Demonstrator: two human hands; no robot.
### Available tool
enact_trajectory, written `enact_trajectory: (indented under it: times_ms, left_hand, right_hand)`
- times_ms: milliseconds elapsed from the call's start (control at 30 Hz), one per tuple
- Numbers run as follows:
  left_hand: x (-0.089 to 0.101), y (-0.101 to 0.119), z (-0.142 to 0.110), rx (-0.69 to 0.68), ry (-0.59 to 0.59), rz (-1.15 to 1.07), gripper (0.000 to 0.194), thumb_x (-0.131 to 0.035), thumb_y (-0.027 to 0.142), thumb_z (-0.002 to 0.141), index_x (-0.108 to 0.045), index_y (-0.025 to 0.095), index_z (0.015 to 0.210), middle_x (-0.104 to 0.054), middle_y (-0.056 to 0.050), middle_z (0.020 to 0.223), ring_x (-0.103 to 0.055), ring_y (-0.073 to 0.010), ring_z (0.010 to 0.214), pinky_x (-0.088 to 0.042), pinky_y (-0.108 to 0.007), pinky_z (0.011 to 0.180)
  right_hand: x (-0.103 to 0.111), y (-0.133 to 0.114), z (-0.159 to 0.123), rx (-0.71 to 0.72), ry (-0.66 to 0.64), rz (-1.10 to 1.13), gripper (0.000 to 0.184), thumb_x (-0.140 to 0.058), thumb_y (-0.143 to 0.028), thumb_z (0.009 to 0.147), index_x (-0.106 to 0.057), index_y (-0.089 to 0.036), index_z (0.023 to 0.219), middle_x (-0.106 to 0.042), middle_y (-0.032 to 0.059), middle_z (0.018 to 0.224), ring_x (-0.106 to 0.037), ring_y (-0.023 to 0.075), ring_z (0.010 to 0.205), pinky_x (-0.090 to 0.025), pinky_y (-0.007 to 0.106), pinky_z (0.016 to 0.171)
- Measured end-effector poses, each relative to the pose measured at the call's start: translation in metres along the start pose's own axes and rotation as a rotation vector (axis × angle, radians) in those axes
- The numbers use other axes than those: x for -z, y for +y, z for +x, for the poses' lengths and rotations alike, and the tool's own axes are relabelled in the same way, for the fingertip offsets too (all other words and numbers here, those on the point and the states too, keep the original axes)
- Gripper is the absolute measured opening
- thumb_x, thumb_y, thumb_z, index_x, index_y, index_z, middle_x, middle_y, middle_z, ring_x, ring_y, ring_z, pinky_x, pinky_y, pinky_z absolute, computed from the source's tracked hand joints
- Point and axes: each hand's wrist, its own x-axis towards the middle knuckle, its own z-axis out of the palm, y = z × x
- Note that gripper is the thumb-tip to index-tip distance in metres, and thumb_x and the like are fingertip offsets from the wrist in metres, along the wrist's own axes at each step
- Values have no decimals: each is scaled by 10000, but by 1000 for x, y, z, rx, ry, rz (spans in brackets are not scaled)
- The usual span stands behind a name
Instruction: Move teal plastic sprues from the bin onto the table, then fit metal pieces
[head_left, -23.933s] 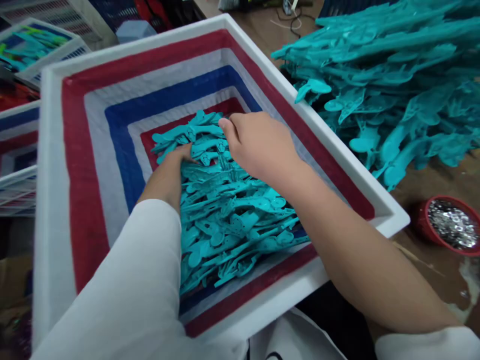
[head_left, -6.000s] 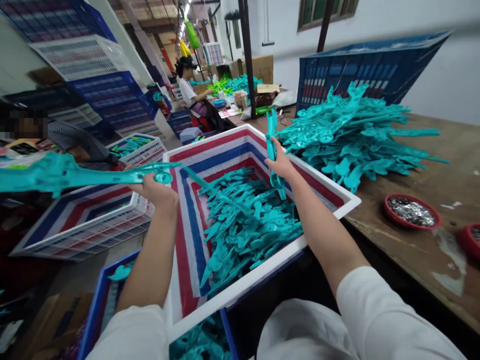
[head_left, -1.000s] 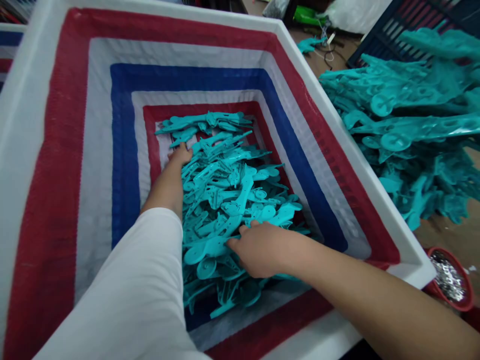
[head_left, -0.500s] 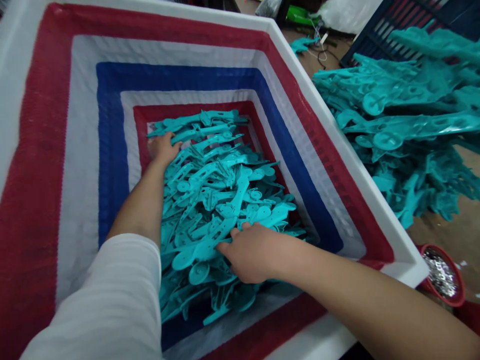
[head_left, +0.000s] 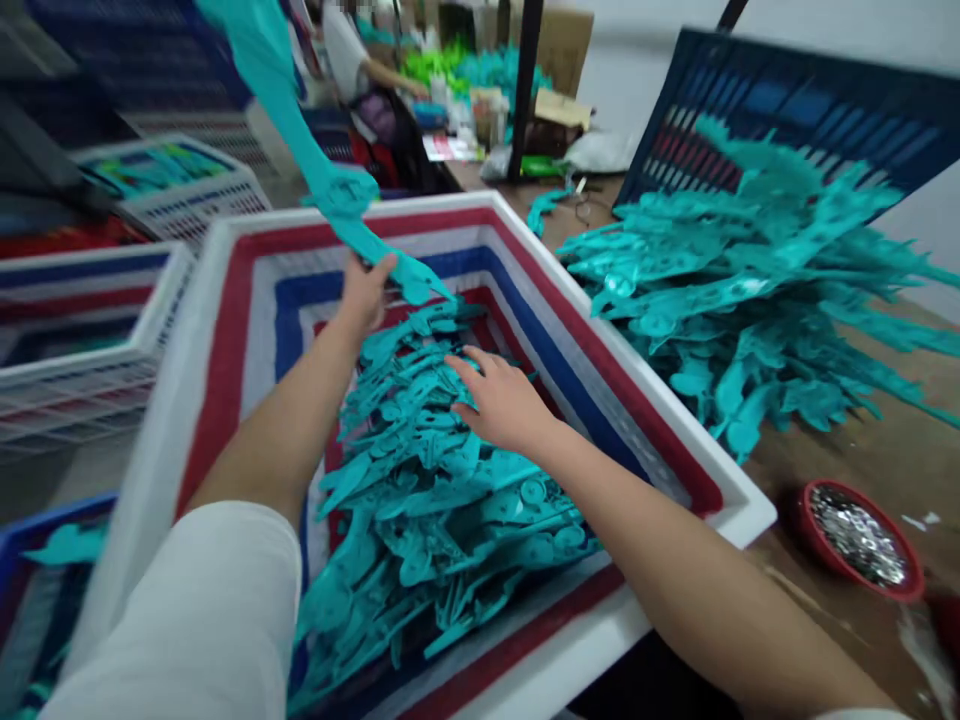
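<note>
Head view: the white crate (head_left: 667, 402), its inside covered by a red, white and blue striped lining (head_left: 227, 350), is the landmark here. Inside it lies a layered pile of teal pieces (head_left: 409, 530), thickest toward the crate's near side. The left hand (head_left: 365, 292) is over the crate's far left part, closed around one long teal piece (head_left: 346, 195) that slants up past the far rim, its lower end pointing down at the far end of the pile. The right hand (head_left: 504, 400) is spread wide and holds nothing, palm down over the middle of the crate; whether its fingertips touch the pile I cannot tell. Right of the crate, on a brown table (head_left: 900, 450), a heap of teal pieces (head_left: 750, 280) lies just beside the rim, with a dark blue basket (head_left: 720, 100) behind it. Near the crate's right corner is a red bowl (head_left: 825, 562) of shiny metal parts (head_left: 859, 535). One loose teal piece (head_left: 546, 208) lies just beyond the crate's far corner. Left of the crate are a second lined crate (head_left: 90, 365) and, nearer, a blue crate (head_left: 56, 518). Well beyond the crate sits a co-worker (head_left: 349, 60), blurred.
</note>
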Motion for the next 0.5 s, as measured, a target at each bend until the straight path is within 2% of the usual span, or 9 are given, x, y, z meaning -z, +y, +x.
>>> enact_trajectory:
  times_ms: [67, 167, 200, 267, 333, 367, 433, 500]
  left_hand:
    - [-4, 34, -30, 25, -121, -87, 629, -510, 535, 1261, -346, 264, 1804, -712, -155, 1680, -776, -264, 1374, -657, -530, 1094]
    - [1, 52, -108, -18, -184, -119, 600, -535, 532, 1248, -347, 383, 1798, -700, -129, 1689, -773, -295, 1382, -701, -522, 1084]
    - [5, 52, -138, -31, -224, -124, 593, -539, 563, 1243, -354, 441, 1793, -711, -99, 1670, -782, -298, 1368, -713, -515, 1069]
    - [16, 50, -193, -61, -332, -189, 588, -475, 675, 1245, -331, 527, 1795, -698, -65, 1664, -769, -281, 1409, -722, -473, 1052]
    - [29, 51, -231, -50, -348, -387, 726, -607, 776, 1172, -347, 499, 1791, -734, -90, 1573, -790, -292, 1368, -729, -451, 1023]
    - [36, 53, -242, -36, -346, -489, 849, -748, 780, 1098, -362, 465, 1786, -760, -100, 1509, -809, -301, 1323, -733, -444, 1010]
    - [47, 60, -249, -9, -346, -626, 1078, -1011, 677, 909, -411, 397, 1759, -804, -95, 1378, -846, -306, 1199, -743, -432, 974]
    - [55, 70, -244, 3, -380, -658, 1153, -1109, 568, 789, -465, 347, 1719, -829, -80, 1281, -863, -294, 1080, -753, -421, 927]
  right_hand:
    - [-1, 6, 1, -59, 180, -3, 893, -721, -464, 1189, -326, -256, 1963, -219, 218, 2020, -299, 444, 1859, -424, 630, 1443]
    - [-7, 9, 1, -27, 354, -38, 956, -794, -509, 1153, -342, -270, 1961, -137, 226, 2034, -165, 476, 1896, -301, 709, 1485]
    - [-11, 10, 1, 42, 375, -39, 926, -785, -508, 1160, -369, -264, 1951, -155, 236, 2029, -184, 468, 1893, -307, 707, 1483]
    - [-20, 11, 4, 225, 381, 2, 882, -774, -525, 1169, -428, -226, 1923, -237, 272, 2001, -311, 446, 1858, -379, 668, 1462]
    - [-31, 12, 8, 379, 388, 99, 938, -809, -605, 1136, -463, -181, 1899, -328, 302, 1959, -436, 445, 1797, -445, 643, 1435]
    - [-36, 12, 9, 419, 411, 167, 988, -825, -654, 1113, -466, -169, 1894, -372, 305, 1939, -469, 451, 1776, -455, 645, 1432]
    - [-43, 10, 10, 444, 489, 320, 1014, -776, -737, 1117, -458, -171, 1895, -462, 284, 1897, -494, 444, 1763, -442, 642, 1449]
    - [-45, 5, 7, 420, 565, 470, 943, -612, -785, 1183, -463, -181, 1892, -547, 248, 1849, -521, 408, 1752, -454, 599, 1453]
